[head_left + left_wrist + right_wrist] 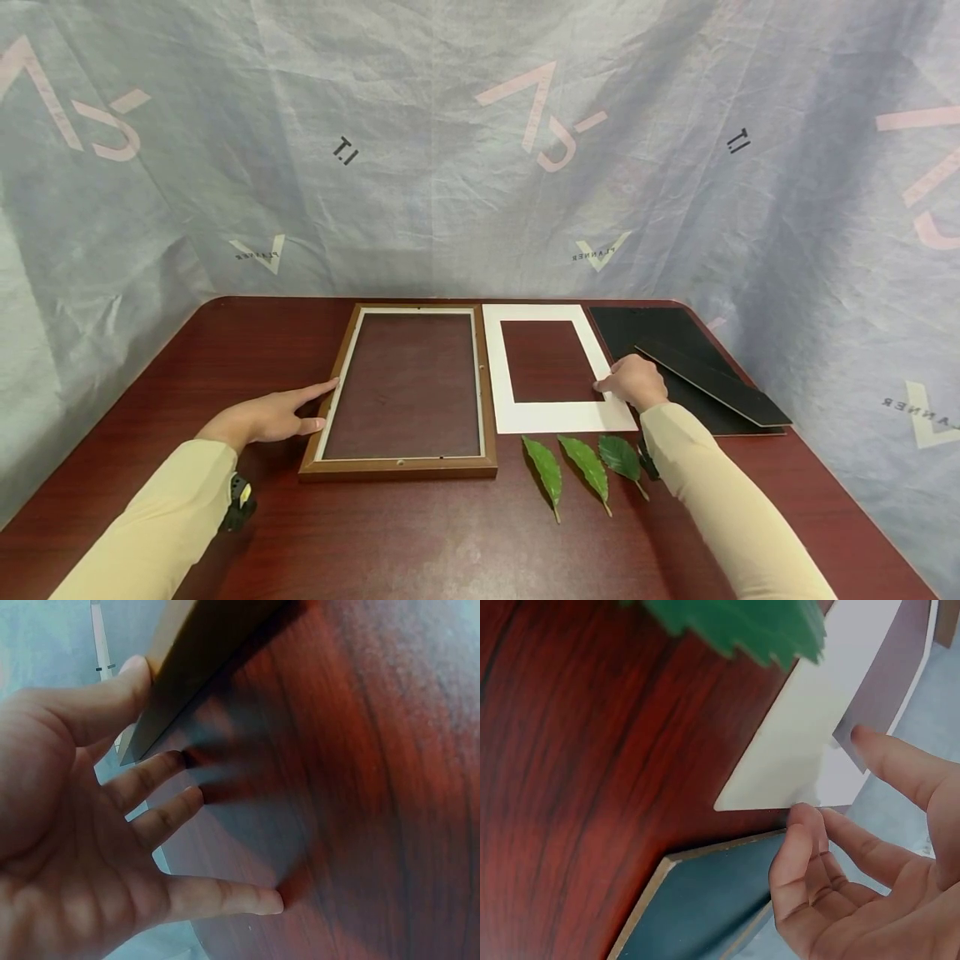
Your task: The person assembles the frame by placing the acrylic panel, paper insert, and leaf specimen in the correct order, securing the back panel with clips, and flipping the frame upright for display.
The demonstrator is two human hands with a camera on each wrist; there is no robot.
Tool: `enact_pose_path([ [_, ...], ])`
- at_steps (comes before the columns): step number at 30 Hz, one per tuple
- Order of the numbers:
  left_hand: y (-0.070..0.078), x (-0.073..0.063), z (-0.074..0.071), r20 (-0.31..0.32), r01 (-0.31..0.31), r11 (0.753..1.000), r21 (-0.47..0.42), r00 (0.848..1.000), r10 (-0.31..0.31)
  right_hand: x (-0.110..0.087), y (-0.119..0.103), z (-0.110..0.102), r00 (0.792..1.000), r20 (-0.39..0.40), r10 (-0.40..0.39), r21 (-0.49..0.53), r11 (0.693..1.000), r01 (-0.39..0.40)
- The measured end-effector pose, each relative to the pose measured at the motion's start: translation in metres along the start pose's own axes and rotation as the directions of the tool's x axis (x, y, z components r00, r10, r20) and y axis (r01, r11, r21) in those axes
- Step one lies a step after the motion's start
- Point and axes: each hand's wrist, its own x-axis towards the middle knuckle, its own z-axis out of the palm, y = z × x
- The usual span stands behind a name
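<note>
A brown wooden picture frame [399,469] lies on the table with a thin white inner border. My left hand [262,417] is at its left side, fingers spread; in the left wrist view the thumb touches the frame's edge [176,667] and the other fingertips rest on the tabletop. To the right lies a white mat board [555,417] with a rectangular window. My right hand [636,382] pinches its right strip, in the right wrist view with the thumb at the window edge and curled fingers at the outer edge of the mat [780,757].
Three green leaves [544,471] lie in a row in front of the mat. At the right, a black backing board [637,325] lies flat, with a black flap [712,387] raised at a slant over it. A grey printed cloth [420,192] hangs behind the table [375,542].
</note>
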Motion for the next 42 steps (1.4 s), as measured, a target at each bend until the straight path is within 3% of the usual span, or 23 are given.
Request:
enact_pose_path([
  [11,-0.001,0.000,0.000,-0.002,-0.015,1.000,-0.001,1.000,0.015,0.003,-0.004,0.000,0.998,0.036,0.052,-0.033,0.998,-0.051],
  [18,-0.001,0.001,-0.002,-0.002,-0.008,0.999,0.041,1.000,0.008,0.003,0.000,-0.006,0.998,0.055,-0.007,-0.047,0.999,0.010],
  [29,0.000,0.005,0.000,-0.003,-0.071,0.995,0.068,0.997,0.071,0.003,0.002,-0.012,0.997,0.019,-0.069,0.024,0.997,0.068],
  [42,0.009,0.008,0.002,0.015,-0.045,0.999,0.006,0.999,0.045,-0.003,0.000,-0.021,1.000,0.015,-0.022,0.080,0.997,0.021],
])
